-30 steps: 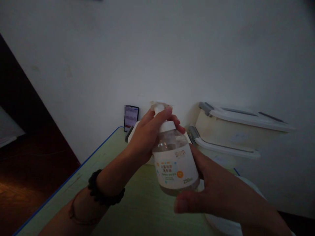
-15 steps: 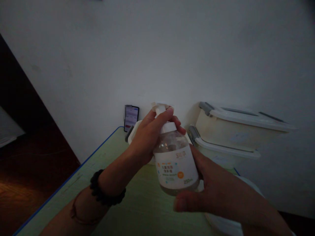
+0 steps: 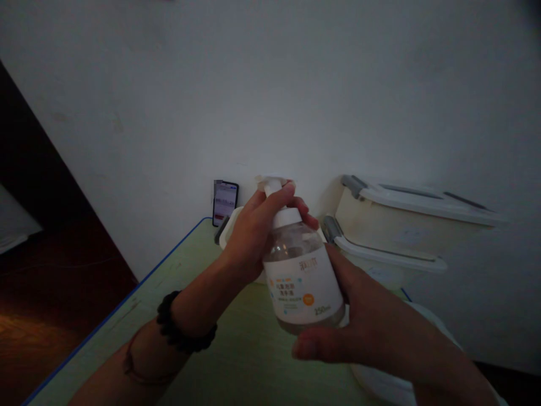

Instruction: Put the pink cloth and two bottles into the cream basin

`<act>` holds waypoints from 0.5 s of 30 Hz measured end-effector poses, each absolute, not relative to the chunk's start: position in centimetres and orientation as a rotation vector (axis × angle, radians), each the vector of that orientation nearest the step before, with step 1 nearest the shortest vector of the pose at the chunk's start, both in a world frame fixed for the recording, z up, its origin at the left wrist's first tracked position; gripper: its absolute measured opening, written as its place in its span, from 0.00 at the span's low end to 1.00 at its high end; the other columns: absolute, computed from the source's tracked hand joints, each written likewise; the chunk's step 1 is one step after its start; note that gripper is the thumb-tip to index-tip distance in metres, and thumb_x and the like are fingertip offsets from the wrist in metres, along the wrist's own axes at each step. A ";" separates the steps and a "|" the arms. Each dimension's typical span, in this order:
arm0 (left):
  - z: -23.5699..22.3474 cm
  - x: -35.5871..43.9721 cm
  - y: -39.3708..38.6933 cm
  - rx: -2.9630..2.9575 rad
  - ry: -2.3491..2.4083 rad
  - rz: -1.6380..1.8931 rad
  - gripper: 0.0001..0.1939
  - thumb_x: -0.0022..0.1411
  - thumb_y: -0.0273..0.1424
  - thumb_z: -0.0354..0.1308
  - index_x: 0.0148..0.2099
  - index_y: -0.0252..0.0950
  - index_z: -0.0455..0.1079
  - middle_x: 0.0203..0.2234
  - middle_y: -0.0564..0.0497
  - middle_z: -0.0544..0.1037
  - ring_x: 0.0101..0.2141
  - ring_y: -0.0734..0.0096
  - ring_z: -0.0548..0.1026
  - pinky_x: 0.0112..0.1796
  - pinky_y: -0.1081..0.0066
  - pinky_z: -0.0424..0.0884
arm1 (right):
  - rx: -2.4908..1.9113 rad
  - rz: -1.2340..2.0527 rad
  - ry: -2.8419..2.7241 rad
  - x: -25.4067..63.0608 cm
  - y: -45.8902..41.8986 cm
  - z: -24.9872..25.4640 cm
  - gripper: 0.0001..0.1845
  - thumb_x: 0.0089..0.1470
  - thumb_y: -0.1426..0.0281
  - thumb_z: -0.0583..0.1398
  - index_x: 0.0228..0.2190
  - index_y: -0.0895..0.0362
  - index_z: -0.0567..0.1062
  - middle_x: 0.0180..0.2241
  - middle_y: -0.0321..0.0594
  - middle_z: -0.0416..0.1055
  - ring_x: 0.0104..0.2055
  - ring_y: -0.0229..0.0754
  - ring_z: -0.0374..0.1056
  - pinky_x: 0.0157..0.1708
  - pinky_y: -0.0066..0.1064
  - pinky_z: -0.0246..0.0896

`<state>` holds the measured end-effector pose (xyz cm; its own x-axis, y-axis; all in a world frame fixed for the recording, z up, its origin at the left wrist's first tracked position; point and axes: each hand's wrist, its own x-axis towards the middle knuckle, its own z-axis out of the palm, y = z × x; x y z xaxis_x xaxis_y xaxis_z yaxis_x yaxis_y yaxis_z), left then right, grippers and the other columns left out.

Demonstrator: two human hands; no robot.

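Observation:
A clear hand-soap pump bottle [image 3: 302, 287] with a white label marked 250 ml is held up over the table, tilted with its base toward me. My left hand [image 3: 253, 239] is closed around its neck, the thumb lying along the white pump head [image 3: 273, 185]. On the other side, my right hand [image 3: 363, 321] cups the right side of the bottle near its base. Its thumb sticks out below the label, and its other fingers are hidden behind the bottle.
Underneath is a green table [image 3: 177, 276] with a blue edge. A phone [image 3: 225, 204] leans against the wall at the back. Pale storage boxes [image 3: 406, 225] with grey latches are stacked at the right. A white item [image 3: 389, 389] lies partly under my right forearm.
The bottle's top has shifted slightly left with my left hand. My right thumb has moved a little left under the base. Both hands keep their hold.

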<state>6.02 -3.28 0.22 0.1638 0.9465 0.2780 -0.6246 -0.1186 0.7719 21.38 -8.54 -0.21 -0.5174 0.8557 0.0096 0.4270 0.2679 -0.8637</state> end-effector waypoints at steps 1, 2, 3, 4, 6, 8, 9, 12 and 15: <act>0.2 6.0 -3.2 0.950 0.461 1.430 0.10 0.56 0.34 0.59 0.39 0.37 0.65 0.24 0.56 0.73 0.27 0.71 0.76 0.26 0.73 0.73 | -1.242 1.063 -2.057 21.2 -8.7 -0.2 0.45 0.39 0.60 0.70 0.56 0.45 0.56 0.51 0.40 0.68 0.44 0.49 0.70 0.35 0.36 0.69; 0.2 5.9 -3.1 0.940 0.491 1.449 0.10 0.56 0.34 0.59 0.39 0.36 0.65 0.25 0.55 0.74 0.28 0.70 0.77 0.27 0.73 0.74 | -1.335 0.914 -2.046 20.9 -8.9 -0.3 0.45 0.38 0.57 0.69 0.56 0.46 0.57 0.49 0.43 0.69 0.42 0.51 0.70 0.34 0.38 0.68; 0.3 5.9 -3.0 0.937 0.513 1.463 0.10 0.56 0.34 0.59 0.39 0.36 0.65 0.27 0.53 0.76 0.30 0.69 0.77 0.28 0.72 0.74 | -1.415 0.741 -2.025 20.6 -9.1 -0.3 0.46 0.37 0.53 0.68 0.55 0.48 0.58 0.48 0.45 0.70 0.41 0.54 0.70 0.34 0.41 0.68; 0.3 5.9 -2.9 0.943 0.517 1.469 0.11 0.56 0.34 0.59 0.40 0.36 0.65 0.29 0.52 0.77 0.32 0.68 0.78 0.29 0.72 0.75 | -1.469 0.571 -2.001 20.4 -9.2 -0.4 0.48 0.35 0.50 0.67 0.55 0.49 0.58 0.48 0.47 0.70 0.42 0.57 0.70 0.35 0.45 0.67; 0.3 5.9 -2.9 0.969 0.483 1.470 0.12 0.56 0.35 0.59 0.42 0.38 0.65 0.32 0.51 0.78 0.33 0.66 0.78 0.31 0.70 0.75 | -1.509 0.336 -1.977 20.0 -9.3 -0.6 0.53 0.32 0.44 0.66 0.57 0.50 0.55 0.51 0.52 0.66 0.46 0.63 0.67 0.39 0.52 0.64; 0.4 6.1 -3.0 0.985 0.459 1.485 0.14 0.55 0.35 0.60 0.43 0.39 0.64 0.30 0.53 0.77 0.31 0.68 0.78 0.31 0.69 0.75 | -1.502 0.286 -2.004 19.9 -9.3 -0.8 0.57 0.31 0.43 0.65 0.59 0.51 0.53 0.54 0.54 0.63 0.48 0.65 0.66 0.42 0.56 0.63; 0.4 6.1 -3.0 0.982 0.457 1.492 0.15 0.55 0.35 0.61 0.43 0.39 0.64 0.29 0.55 0.76 0.30 0.68 0.77 0.30 0.70 0.75 | -1.479 0.320 -2.029 19.9 -9.2 -0.8 0.57 0.31 0.43 0.65 0.59 0.50 0.52 0.55 0.53 0.62 0.49 0.65 0.65 0.43 0.57 0.62; 0.3 6.1 -3.1 0.937 0.400 1.437 0.15 0.55 0.34 0.60 0.44 0.39 0.65 0.26 0.57 0.73 0.27 0.70 0.76 0.28 0.70 0.75 | -1.296 0.561 -2.118 20.6 -8.9 -0.9 0.57 0.34 0.49 0.68 0.61 0.46 0.48 0.60 0.47 0.57 0.57 0.61 0.59 0.51 0.52 0.59; 0.2 5.9 -3.1 0.907 0.271 1.350 0.14 0.57 0.32 0.58 0.46 0.40 0.65 0.26 0.57 0.72 0.27 0.71 0.76 0.29 0.69 0.75 | -1.099 0.809 -2.180 21.5 -9.0 -0.9 0.53 0.45 0.55 0.65 0.62 0.38 0.39 0.66 0.35 0.44 0.64 0.53 0.49 0.57 0.45 0.54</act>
<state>5.90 -3.14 0.20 0.2482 0.9137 0.3217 -0.7185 -0.0490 0.6938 21.48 -9.02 -0.91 -0.5058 0.8369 0.2091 0.4979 0.4811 -0.7216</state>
